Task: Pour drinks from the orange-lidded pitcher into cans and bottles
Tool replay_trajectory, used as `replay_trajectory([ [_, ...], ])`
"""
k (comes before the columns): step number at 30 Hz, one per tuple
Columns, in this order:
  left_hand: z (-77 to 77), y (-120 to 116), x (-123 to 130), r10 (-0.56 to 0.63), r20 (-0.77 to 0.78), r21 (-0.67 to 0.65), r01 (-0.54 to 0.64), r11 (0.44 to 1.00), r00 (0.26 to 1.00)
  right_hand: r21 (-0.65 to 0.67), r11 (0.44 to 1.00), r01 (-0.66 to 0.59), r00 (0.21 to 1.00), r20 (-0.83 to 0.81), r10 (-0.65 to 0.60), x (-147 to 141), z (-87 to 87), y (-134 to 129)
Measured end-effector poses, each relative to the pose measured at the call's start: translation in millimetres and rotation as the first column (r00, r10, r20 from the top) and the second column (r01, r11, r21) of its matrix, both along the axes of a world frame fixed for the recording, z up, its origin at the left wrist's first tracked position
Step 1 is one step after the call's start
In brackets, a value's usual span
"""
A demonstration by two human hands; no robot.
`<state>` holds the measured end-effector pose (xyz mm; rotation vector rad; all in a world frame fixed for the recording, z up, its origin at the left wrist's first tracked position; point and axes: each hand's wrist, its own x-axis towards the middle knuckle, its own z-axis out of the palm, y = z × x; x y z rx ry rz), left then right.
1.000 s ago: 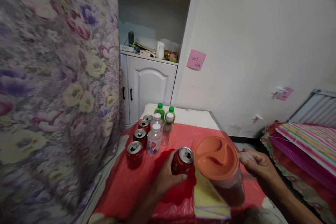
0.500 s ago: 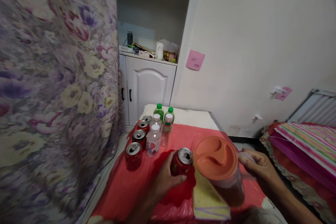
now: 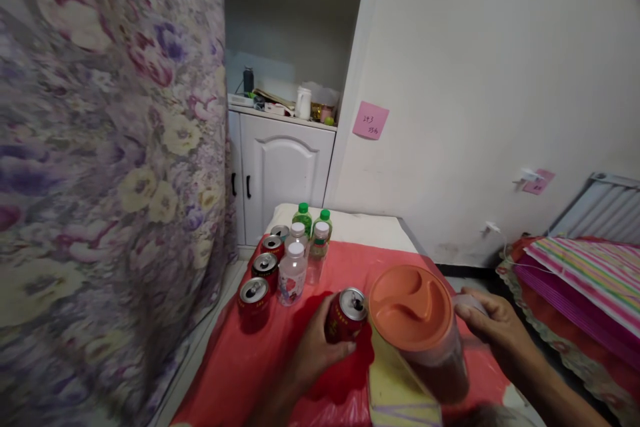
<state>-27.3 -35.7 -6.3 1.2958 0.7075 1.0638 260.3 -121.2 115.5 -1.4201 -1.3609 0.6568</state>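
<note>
My left hand (image 3: 316, 345) is wrapped round a red drink can (image 3: 345, 317) with its top opened. Beside it, my right hand (image 3: 493, 320) grips the handle of a clear pitcher (image 3: 440, 370) with an orange lid (image 3: 411, 308). The pitcher leans toward the can, and its lid edge is right by the can's rim; whether they touch I cannot tell. Brownish contents show through the pitcher's wall. Under the pitcher lies a yellow cloth or pad (image 3: 400, 383). Left of my left hand stand several opened cans, the nearest a red can (image 3: 254, 303).
Behind the cans are clear bottles with white caps (image 3: 293, 277) and green-capped bottles (image 3: 303, 217). A red cover (image 3: 240, 373) lies over the table. A floral curtain (image 3: 115, 180) hangs at left, a white cabinet (image 3: 285, 167) stands behind, and a bed (image 3: 590, 280) is at right.
The whole view has shifted slightly, so things sit a little lower in the picture. Both hands keep their holds on the can and the pitcher, with hardly any movement between them.
</note>
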Motion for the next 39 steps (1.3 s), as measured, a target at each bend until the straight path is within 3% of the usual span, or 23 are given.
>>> replay_trajectory([
  [8, 1.0, 0, 0, -0.029, 0.050, -0.023, 0.030, 0.999, 0.998, 0.002, 0.999, 0.044, 0.994, -0.098, -0.044, -4, -0.4, -2],
  [21, 1.8, -2, -2, -0.037, 0.041, -0.014, 0.037, 0.999, 0.999, -0.002, 1.000, -0.006, 0.999, -0.046, 0.006, 0, -8.4, -1],
  [39, 2.9, -4, 0, -0.054, 0.107, -0.049, 0.060, 0.997, 0.993, -0.053, 0.998, 0.044, 0.997, -0.061, -0.047, -3, -6.8, -4],
])
